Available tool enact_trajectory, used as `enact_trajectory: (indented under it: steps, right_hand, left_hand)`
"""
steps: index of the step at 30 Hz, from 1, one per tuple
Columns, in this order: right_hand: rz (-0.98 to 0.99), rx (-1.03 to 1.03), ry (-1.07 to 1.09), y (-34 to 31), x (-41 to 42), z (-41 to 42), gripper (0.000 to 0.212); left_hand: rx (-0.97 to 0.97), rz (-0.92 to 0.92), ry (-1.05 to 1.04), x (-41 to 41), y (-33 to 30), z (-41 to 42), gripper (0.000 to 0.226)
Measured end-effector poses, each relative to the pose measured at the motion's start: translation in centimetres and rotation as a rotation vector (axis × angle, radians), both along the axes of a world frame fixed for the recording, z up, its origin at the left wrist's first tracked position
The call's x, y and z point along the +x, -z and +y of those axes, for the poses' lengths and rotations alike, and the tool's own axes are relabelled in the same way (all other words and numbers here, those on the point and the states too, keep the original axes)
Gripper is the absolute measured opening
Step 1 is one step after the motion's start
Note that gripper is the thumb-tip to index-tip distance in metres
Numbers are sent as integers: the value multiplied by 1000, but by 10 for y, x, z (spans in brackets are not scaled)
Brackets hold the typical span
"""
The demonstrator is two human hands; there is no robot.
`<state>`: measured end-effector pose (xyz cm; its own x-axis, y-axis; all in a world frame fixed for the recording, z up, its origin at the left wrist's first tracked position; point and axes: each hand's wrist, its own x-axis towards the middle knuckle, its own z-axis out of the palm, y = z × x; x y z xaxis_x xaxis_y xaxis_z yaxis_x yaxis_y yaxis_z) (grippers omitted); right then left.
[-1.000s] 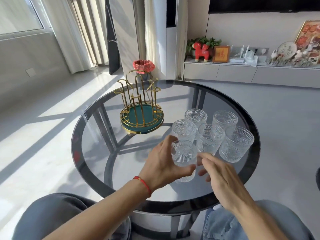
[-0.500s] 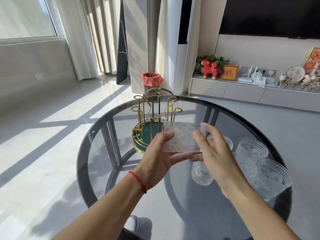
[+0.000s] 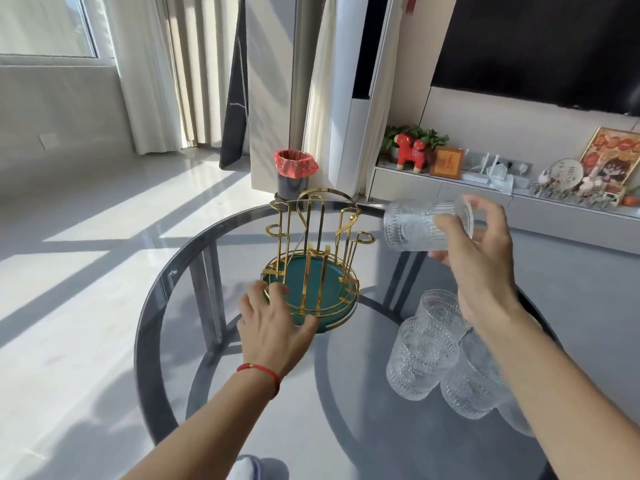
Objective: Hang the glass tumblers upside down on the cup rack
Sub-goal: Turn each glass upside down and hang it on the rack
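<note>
A gold wire cup rack [image 3: 313, 244] on a round teal base stands on the round glass table [image 3: 162, 282]; its prongs are bare. My left hand [image 3: 273, 323] rests at the near-left rim of the base, fingertips touching the gold rail. My right hand [image 3: 481, 258] holds one patterned glass tumbler [image 3: 415, 225] on its side in the air, to the right of the rack at prong-top height. Several more tumblers [image 3: 422, 358] stand clustered on the table at the right, partly hidden by my right forearm.
A small bin with a red liner [image 3: 294, 174] stands on the floor beyond the table. A low cabinet [image 3: 450, 192] with ornaments runs along the back right wall. Bare glass lies in front of the rack and to its left.
My left hand let go of the tumbler and moved down to the rack's base. My right hand took the tumbler alone and carried it up and right, lying sideways.
</note>
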<state>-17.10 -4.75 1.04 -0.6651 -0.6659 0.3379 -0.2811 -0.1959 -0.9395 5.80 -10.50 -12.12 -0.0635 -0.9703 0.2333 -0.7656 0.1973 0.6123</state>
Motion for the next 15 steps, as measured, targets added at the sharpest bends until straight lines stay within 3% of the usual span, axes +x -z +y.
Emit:
enact_trajectory:
  steps: [3,7,15]
  right_hand:
    - [67,-9,8,-24,1,-49,44]
    - [227,32,-109,-53,9,-109,46]
    - [400,533,-494,-68,28,-189,59]
  left_hand:
    - [45,-175,35,1,15,-4,81]
    - [132,-389,79,-1,32,-9,89]
    - [117,-440,95,-5,41,-8,91]
